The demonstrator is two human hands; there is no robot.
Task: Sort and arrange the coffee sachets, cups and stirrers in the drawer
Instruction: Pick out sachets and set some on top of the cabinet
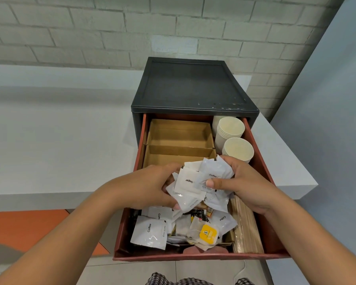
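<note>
The red drawer stands pulled out of a black cabinet. Above its middle, my left hand and my right hand together grip a bunch of white sachets marked Sugar and Coffee. Below them lies a loose pile of sachets and a yellow-tagged tea bag. Two stacks of paper cups lie at the back right. Wooden stirrers run along the right side. Two empty cardboard trays fill the back left.
The cabinet sits on a white counter against a brick wall. An orange floor patch shows at lower left. A white cable trails on the floor below the drawer.
</note>
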